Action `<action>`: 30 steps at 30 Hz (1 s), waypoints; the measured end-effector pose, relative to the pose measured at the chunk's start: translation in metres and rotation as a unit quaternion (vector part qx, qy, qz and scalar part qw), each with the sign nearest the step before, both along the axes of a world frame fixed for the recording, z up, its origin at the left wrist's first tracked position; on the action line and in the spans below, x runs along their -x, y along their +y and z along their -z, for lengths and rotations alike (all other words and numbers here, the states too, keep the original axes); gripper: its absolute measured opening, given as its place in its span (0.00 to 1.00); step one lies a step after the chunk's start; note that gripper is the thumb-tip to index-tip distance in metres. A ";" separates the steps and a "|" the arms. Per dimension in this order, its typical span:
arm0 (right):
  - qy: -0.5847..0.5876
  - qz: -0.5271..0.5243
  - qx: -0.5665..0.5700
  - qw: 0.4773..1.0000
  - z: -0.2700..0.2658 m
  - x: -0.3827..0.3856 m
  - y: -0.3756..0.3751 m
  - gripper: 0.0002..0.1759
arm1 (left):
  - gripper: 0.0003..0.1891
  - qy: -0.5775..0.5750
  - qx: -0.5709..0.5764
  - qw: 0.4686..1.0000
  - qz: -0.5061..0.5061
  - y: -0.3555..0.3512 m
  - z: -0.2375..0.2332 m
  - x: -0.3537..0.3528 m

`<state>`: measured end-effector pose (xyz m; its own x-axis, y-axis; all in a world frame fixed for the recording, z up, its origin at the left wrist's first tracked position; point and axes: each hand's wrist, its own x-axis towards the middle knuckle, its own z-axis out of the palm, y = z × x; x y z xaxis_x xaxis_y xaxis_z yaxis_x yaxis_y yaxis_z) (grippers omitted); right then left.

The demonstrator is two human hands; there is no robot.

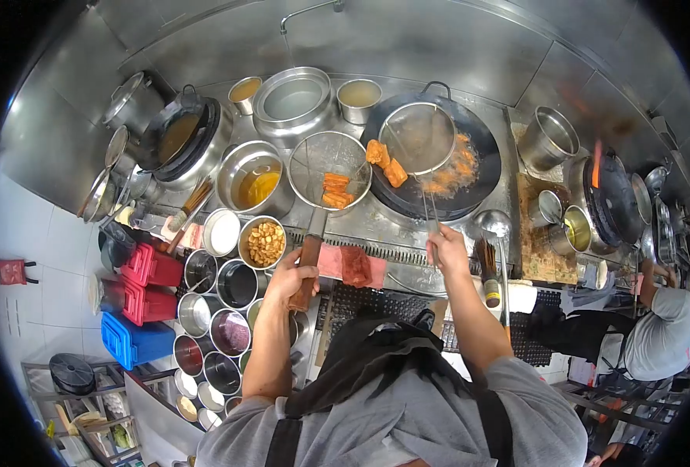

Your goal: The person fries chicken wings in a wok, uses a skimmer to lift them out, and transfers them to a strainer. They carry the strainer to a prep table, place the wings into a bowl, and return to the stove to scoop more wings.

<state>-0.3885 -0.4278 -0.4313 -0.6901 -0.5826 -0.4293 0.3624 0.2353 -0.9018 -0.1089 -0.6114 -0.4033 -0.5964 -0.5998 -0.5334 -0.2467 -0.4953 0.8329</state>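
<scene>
My left hand (292,282) is wrapped round the wooden handle of a strainer (307,159), whose bowl is over the steel counter and holds some orange fried pieces (335,187). In my right hand (447,251) is the thin handle of a wire mesh skimmer (418,128), above a black wok (481,124). More orange pieces (392,172) show at the skimmer's left edge, between the two mesh bowls. Bubbling oil with orange bits (458,175) fills the wok's right side, partly hidden by the skimmer.
A pot of yellow oil (261,185) stands left of the strainer, and a ladle (493,223) lies right of the wok. Several seasoning pots surround a pot of brown cubes (265,243) by my left arm. A co-worker (664,331) is at the far right, near another wok.
</scene>
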 end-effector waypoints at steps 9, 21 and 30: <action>0.072 -0.069 -0.015 0.995 -0.013 0.008 0.071 0.09 | 0.33 0.033 -0.023 0.999 0.007 0.023 -0.029 -0.025; 0.016 -0.057 0.007 0.998 -0.008 0.014 0.076 0.08 | 0.31 -0.038 0.008 0.999 0.032 0.045 -0.047 -0.022; 0.008 -0.070 0.040 0.997 -0.016 0.014 0.090 0.10 | 0.30 -0.031 0.023 0.999 0.023 0.032 -0.041 -0.003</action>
